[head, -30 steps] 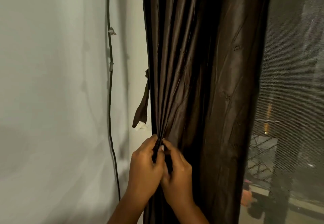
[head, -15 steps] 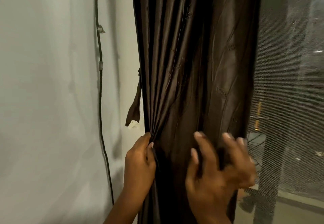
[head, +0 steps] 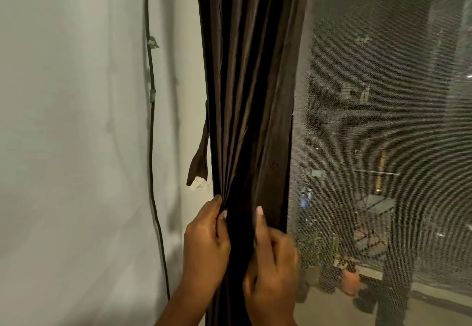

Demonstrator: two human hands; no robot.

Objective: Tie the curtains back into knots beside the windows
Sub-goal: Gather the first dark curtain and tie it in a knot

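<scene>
A dark brown curtain (head: 245, 83) hangs gathered in folds between the wall and the window. My left hand (head: 205, 241) pinches a bunch of pleats at the curtain's left edge, thumb and fingers closed on the cloth. My right hand (head: 272, 267) grips the curtain's right part, fingers curled behind the fabric and thumb pointing up on the front. A short brown tieback strap (head: 200, 158) dangles from the wall side of the curtain, just above my left hand.
A pale wall (head: 76, 147) fills the left, with a black cable (head: 153, 147) clipped down it. To the right is a window with mesh screen (head: 383, 121); a dark balcony with railing and plant pots lies beyond.
My right hand, spread open over the curtain's right edge half a second ago, has closed on the fabric and drawn it left toward my left hand. The curtain is gathered narrower.
</scene>
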